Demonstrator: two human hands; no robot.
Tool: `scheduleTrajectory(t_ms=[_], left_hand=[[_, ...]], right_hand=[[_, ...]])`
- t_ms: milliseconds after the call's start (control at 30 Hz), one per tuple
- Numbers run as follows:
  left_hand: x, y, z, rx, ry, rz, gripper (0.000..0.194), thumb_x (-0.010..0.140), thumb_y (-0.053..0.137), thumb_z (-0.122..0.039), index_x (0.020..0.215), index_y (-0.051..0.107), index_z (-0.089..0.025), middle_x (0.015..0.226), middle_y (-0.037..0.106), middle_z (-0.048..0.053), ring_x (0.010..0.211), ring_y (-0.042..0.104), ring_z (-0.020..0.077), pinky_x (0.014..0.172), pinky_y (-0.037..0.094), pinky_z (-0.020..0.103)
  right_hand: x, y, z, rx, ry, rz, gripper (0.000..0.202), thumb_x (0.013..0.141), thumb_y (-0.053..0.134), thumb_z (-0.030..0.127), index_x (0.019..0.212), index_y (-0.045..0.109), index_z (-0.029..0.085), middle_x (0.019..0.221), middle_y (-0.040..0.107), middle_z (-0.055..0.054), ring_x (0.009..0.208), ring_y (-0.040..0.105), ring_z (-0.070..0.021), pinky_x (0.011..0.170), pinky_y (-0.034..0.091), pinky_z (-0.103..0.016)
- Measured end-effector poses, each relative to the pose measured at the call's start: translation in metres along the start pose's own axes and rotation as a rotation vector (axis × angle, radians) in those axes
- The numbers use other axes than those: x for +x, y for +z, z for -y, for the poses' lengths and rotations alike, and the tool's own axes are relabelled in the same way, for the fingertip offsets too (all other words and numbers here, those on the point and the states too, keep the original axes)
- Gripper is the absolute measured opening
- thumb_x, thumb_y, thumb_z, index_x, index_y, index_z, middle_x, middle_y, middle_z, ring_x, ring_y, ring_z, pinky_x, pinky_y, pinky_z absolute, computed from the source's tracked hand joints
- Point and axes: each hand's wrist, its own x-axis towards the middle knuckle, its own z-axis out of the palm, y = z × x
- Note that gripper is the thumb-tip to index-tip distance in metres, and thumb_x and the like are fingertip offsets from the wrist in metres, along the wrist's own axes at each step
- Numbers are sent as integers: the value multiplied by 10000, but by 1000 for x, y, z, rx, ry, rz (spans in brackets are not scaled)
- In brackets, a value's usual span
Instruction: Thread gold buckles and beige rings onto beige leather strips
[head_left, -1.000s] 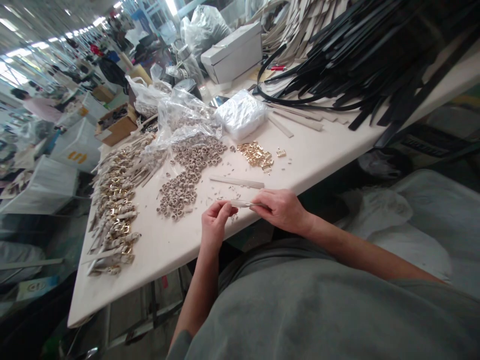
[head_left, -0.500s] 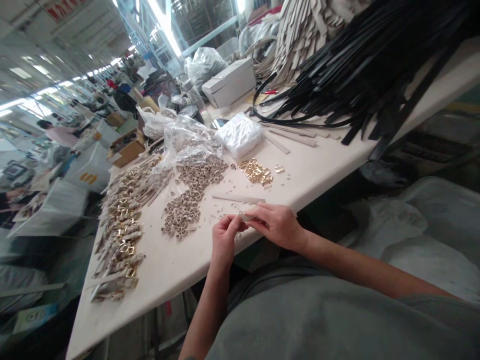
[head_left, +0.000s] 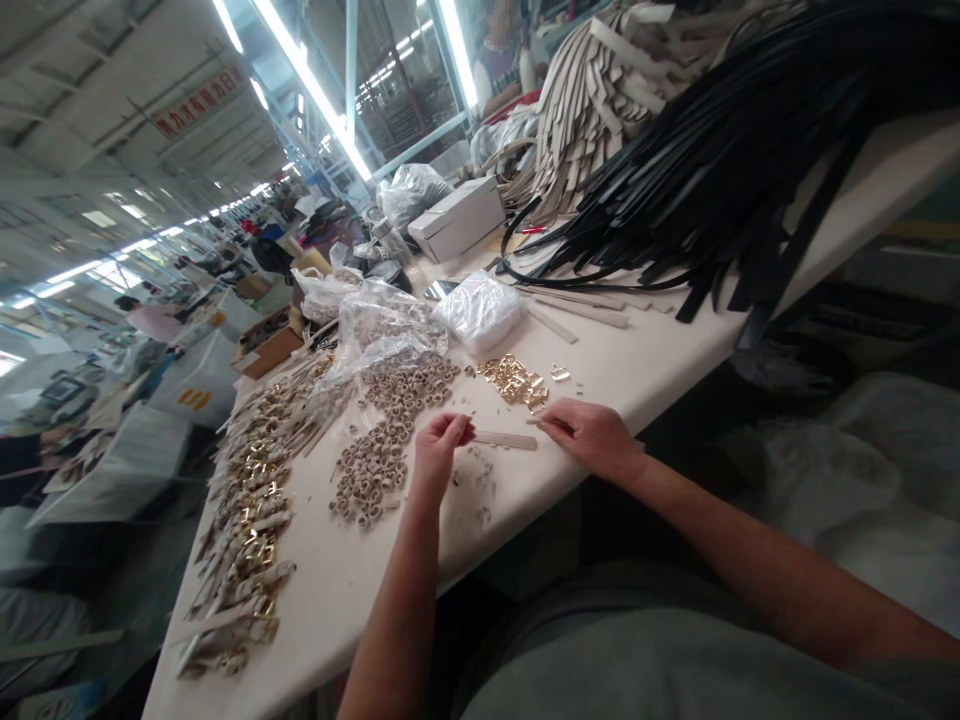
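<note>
My left hand (head_left: 444, 440) is closed, thumb against fingers, at the left end of a flat beige strip (head_left: 506, 440) on the table; what it pinches is too small to name. To the right, my right hand (head_left: 589, 435) is closed on a small pale piece (head_left: 534, 421) that pokes out leftward from the fingertips. Gold buckles (head_left: 514, 380) lie in a small heap just beyond the hands. Many small beige loops (head_left: 367, 480) are piled left of my left hand.
Beige straps with gold buckles (head_left: 259, 470) line the table's left side. A clear plastic packet (head_left: 480, 308), a white box (head_left: 457, 220) and black straps (head_left: 675, 190) lie farther back. A co-worker (head_left: 502, 60) is beyond the table.
My hands were together at the table's front edge and have now moved apart, left hand leftward, right hand rightward. The camera view has shifted, showing more of the ceiling.
</note>
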Motion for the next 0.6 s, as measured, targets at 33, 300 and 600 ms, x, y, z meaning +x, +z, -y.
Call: scheduleTrajectory(t_ms=[33, 300, 600], left_hand=[[17, -2, 0, 43, 34, -22, 343, 706, 764, -472, 793, 709, -144, 701, 703, 40, 618, 633, 134, 637, 490, 255], [112, 16, -7, 941, 482, -4, 167, 829, 661, -181, 959, 763, -208, 1032, 724, 110, 910, 651, 233, 873, 462, 346], [123, 15, -14, 1143, 440, 37, 186, 818, 626, -144, 919, 773, -194, 947, 717, 115, 888, 656, 242, 861, 456, 340]], right_hand=[[0, 0, -5, -6, 20, -7, 130, 928, 596, 242, 835, 681, 209, 821, 724, -14, 740, 662, -167, 655, 427, -260], [-5, 5, -10, -61, 13, -2, 166, 946, 565, 268, 844, 680, 206, 814, 717, -15, 723, 639, -162, 644, 399, -262], [-5, 7, -10, -87, -9, -36, 174, 950, 559, 266, 859, 693, 203, 798, 717, -19, 705, 632, -157, 637, 390, -263]])
